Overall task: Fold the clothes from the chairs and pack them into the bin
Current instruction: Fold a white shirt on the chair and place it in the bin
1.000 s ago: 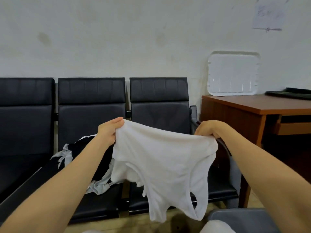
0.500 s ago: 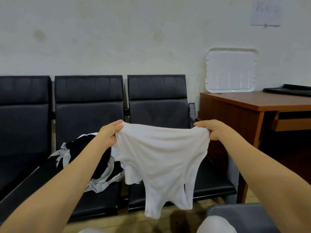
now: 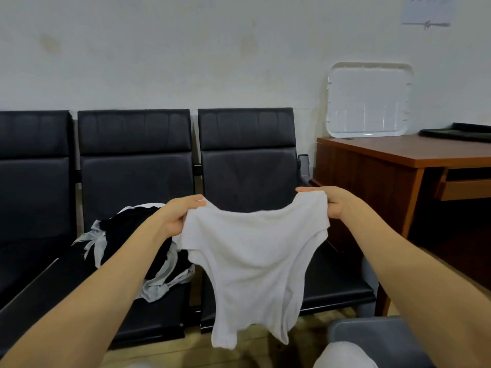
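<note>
Left hand [image 3: 177, 216] at 9 o'clock and right hand [image 3: 333, 201] at 3 o'clock each grip the white garment [image 3: 255, 258] hanging between them.

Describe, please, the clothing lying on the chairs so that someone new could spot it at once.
Along the wall runs a row of black chairs, beside a wooden desk. On the middle chair's seat lies a crumpled heap of clothing. It alone is black with pale grey trim, unlike the plain white garment held up in front.
</note>
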Tool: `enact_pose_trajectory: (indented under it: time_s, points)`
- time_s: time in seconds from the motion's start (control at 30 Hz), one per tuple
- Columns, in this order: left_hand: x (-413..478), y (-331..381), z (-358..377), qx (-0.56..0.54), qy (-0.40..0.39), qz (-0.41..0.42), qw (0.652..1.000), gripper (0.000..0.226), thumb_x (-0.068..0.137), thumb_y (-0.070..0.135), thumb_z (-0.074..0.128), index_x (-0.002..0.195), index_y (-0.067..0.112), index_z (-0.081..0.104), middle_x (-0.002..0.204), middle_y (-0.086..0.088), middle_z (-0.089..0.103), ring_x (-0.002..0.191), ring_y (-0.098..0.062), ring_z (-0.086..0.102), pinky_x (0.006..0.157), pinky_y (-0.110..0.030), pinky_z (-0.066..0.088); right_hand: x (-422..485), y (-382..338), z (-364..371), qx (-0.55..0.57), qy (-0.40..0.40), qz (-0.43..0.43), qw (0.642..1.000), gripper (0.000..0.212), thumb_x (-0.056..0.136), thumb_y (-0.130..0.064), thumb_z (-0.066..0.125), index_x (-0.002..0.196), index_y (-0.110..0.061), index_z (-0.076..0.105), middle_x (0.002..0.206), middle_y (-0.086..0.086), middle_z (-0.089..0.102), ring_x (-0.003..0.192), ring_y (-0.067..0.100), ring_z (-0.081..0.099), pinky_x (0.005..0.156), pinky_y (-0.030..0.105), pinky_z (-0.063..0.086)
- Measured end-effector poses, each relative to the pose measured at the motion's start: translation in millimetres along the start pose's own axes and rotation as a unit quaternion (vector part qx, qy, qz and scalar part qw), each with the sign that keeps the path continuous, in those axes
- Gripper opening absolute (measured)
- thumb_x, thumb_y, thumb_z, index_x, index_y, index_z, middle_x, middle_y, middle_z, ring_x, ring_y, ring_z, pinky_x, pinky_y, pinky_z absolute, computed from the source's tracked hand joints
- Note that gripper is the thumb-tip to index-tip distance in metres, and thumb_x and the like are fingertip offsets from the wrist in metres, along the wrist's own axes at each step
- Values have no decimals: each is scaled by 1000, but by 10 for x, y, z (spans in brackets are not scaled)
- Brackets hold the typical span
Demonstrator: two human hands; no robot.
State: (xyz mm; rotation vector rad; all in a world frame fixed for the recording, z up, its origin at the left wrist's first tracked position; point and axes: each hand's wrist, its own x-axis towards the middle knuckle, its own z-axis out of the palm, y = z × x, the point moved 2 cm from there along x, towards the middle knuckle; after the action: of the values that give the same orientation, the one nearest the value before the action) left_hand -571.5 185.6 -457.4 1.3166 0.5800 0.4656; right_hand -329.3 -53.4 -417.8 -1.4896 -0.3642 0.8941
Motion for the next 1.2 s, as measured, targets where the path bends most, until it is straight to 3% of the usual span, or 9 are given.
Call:
enact_pose_trajectory:
  time_s: [0.2, 0.4, 0.57, 0.67, 0.73, 0.83, 1.0, 1.07, 1.2]
  points:
    - [466, -106, 44, 60, 26, -46, 997, 49, 87, 7, 65, 134, 5, 51, 127, -17, 60, 111, -31, 61, 85, -41, 52, 449, 157, 66, -32, 47, 21, 998, 35, 86, -5, 65, 121, -3, 60, 107, 21, 64, 95, 34, 62, 85, 48, 52]
    - [838, -99, 130, -44, 90, 145, 984, 55, 95, 12, 58, 145, 24, 39, 134, 3, 54, 112, -19, 60, 94, -37, 51, 792, 169, 65, 52, 164, -278, 945, 17, 98, -13, 49, 102, -20, 64, 90, -4, 65, 80, 11, 62, 72, 26, 53]
    - [997, -1133, -49, 196, 67, -95, 974, 24, 95, 8, 56, 117, 12, 62, 94, -4, 66, 80, -17, 61, 67, -28, 52, 1469, 1044, -126, -377, 152, -92, 909, 18, 94, -8, 49, 88, -10, 66, 96, 10, 63, 90, 25, 57, 82, 35, 48]
    - [1051, -1652, -193, 293, 51, -164, 941, 48, 87, 3, 66, 133, 6, 51, 129, -10, 55, 115, -27, 55, 97, -33, 46, 1674, 1571, -195, -537, 107, 19, 837, 24, 95, -10, 47, 108, -4, 66, 110, 13, 64, 90, 24, 59, 76, 31, 48]
    - [1069, -1843, -222, 358, 39, -195, 913, 32, 88, 9, 66, 119, 10, 57, 120, -4, 55, 116, -23, 53, 94, -25, 44, 1725, 1780, -208, -593, 71, 56, 800, 24, 96, -10, 44, 111, -2, 61, 114, 13, 62, 89, 24, 58, 67, 28, 46]
    - [1156, -1901, -252, 366, 122, -179, 905, 6, 90, 16, 64, 90, 12, 60, 92, -1, 54, 90, -17, 55, 77, -22, 45, 1784, 1885, -227, -619, 54, 95, 778, 18, 96, -6, 39, 93, -2, 57, 97, 11, 59, 83, 23, 57, 54, 24, 40]
    - [1317, -1964, -348, 246, 227, -140, 932, 32, 84, 20, 72, 104, -1, 59, 97, -15, 62, 88, -28, 60, 76, -31, 49, 2035, 1857, -260, -490, 158, 86, 853, 58, 99, -24, 43, 146, -2, 18, 141, 20, 40, 121, 35, 48, 88, 36, 43]
    - [1372, -2012, -346, 213, 245, -171, 930, 57, 84, 25, 72, 127, -4, 49, 121, -20, 59, 106, -34, 59, 88, -35, 50, 2110, 1882, -260, -477, 171, 96, 857, 59, 96, -30, 51, 141, -2, 27, 139, 19, 42, 121, 34, 48, 89, 36, 44]
    - [1486, -1948, -278, 204, 243, -198, 927, 34, 92, 28, 61, 107, -2, 60, 118, -18, 61, 104, -31, 58, 86, -32, 47, 2246, 1985, -320, -519, 159, 103, 834, 42, 91, -30, 57, 124, -6, 49, 126, 15, 53, 111, 32, 53, 86, 36, 46]
